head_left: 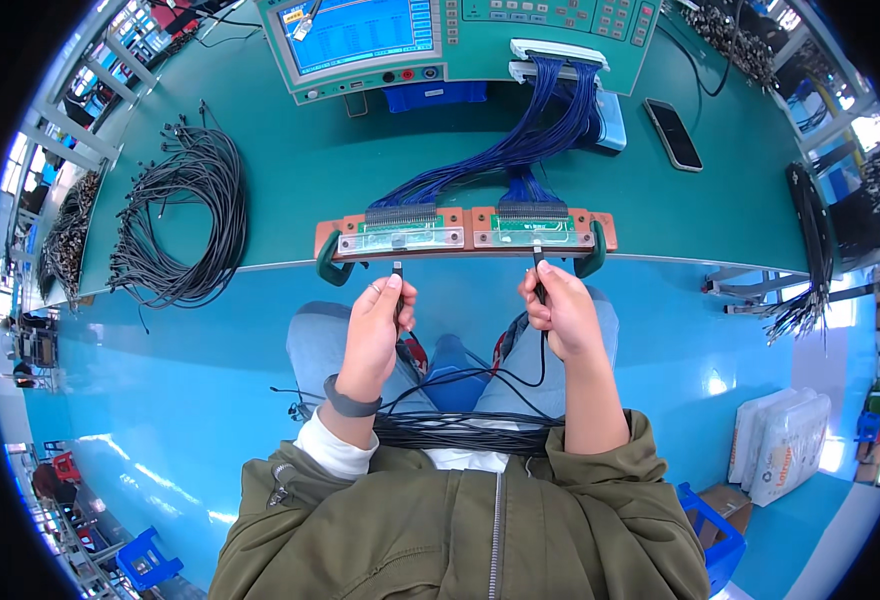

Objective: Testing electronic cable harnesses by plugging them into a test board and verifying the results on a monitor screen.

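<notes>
My left hand (377, 318) pinches a black cable by its plug (398, 268), which points up just short of the left half of the test fixture. Between the thumb and fingers of my right hand (565, 305) is another cable plug (538, 256), its tip at the fixture's right half; whether it is seated I cannot tell. The fixture (468, 232) is an orange-brown bar with clear strips and green circuit boards at the table's front edge. Blue wire bundles (500, 150) link it to a green tester (550, 25). Black cables (465, 432) lie across my lap.
A big coil of black cables (225, 200) rests on the green table (300, 150) at left. At right are a phone (674, 135) and a hanging cable bundle (810, 250). Green clamps (332, 262) flank the fixture. White sacks (780, 440) and a blue stool (715, 530) stand on the floor.
</notes>
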